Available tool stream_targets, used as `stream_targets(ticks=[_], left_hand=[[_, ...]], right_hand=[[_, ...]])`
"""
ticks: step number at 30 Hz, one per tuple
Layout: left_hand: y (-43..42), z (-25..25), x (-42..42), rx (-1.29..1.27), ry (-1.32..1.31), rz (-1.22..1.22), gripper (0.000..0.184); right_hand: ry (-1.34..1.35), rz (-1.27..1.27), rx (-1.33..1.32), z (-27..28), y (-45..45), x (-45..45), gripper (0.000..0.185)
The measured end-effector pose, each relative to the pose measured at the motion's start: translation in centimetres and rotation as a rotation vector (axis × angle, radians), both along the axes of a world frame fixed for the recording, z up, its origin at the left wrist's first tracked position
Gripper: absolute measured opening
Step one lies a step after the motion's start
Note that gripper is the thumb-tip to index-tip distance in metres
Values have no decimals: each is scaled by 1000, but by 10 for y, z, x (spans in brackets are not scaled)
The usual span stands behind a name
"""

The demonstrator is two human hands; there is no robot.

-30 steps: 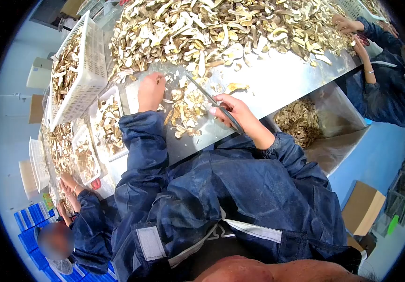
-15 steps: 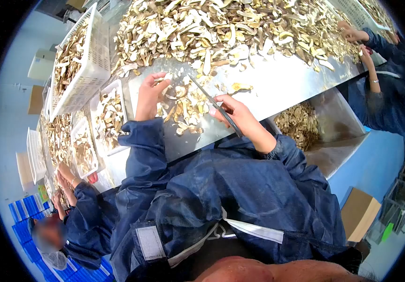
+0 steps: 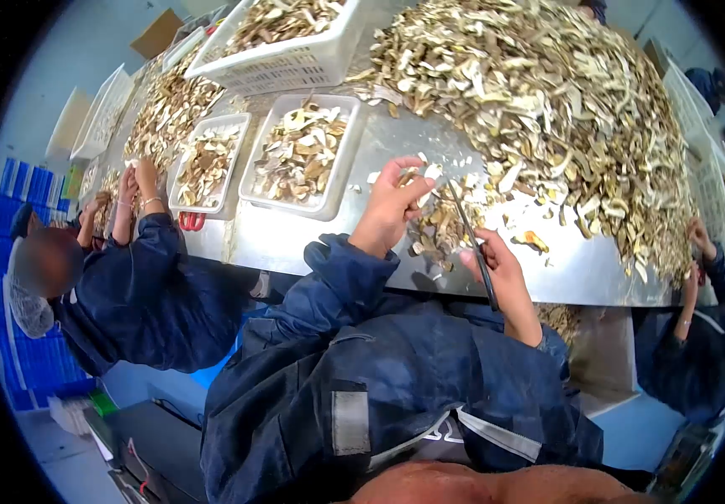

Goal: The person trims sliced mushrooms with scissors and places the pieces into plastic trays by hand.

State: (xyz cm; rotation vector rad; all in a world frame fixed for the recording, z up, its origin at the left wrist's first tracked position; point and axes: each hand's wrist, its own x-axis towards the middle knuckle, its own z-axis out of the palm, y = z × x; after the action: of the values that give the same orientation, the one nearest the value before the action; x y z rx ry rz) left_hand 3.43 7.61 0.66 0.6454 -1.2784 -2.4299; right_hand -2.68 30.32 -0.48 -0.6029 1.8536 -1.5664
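View swung left since half a second ago: crate point(image 3: 295, 71) and trays point(image 3: 291, 207) now sit nearer mid-frame, co-worker at left point(image 3: 144, 277) shows larger, cardboard box at lower right gone from sight.

Left hand point(image 3: 392, 206): raised over table point(image 3: 278, 244), thumb and fingers pinched narrow on a pale slice point(image 3: 435, 171). Half a second back a small white bit showed at these fingertips, farther from the tool; gap to the tool's tip now small, contact not certain. Slice too small and partly covered; its long axis cannot be told.

Right hand point(image 3: 505, 277): fingers curled round a long, thin, dark tool point(image 3: 473, 239), grip unchanged. Tool lies over the near part of the table, just right of the small pile point(image 3: 442, 227). Tip points away from the wearer, slightly left; butt end toward the wearer, past the table edge. Long axis steep in frame, where before it ran more diagonally; the camera has turned too.

Big heap point(image 3: 539, 109) beyond, to the right. Orange-tinted slice point(image 3: 531, 241) on bare metal, right of the right hand.
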Motion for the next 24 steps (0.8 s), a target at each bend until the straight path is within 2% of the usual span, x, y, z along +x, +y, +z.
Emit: stream_targets(ticks=[5, 13, 15, 21, 24], left_hand=[[-6, -4, 15, -20, 15, -102, 41], [-20, -6, 33, -3, -36, -85, 40], [-19, -8, 35, -51, -37, -40, 41], [-25, -20, 29, -16, 9, -184, 15], [-19, -14, 24, -85, 11, -175, 10]], right_hand=[[-76, 57, 6, 17, -18, 11, 43], [-138, 89, 40, 29, -43, 20, 43], [-92, 92, -6, 12, -43, 19, 43], [-53, 51, 17, 17, -42, 18, 43], [37, 56, 46, 13, -35, 14, 45]])
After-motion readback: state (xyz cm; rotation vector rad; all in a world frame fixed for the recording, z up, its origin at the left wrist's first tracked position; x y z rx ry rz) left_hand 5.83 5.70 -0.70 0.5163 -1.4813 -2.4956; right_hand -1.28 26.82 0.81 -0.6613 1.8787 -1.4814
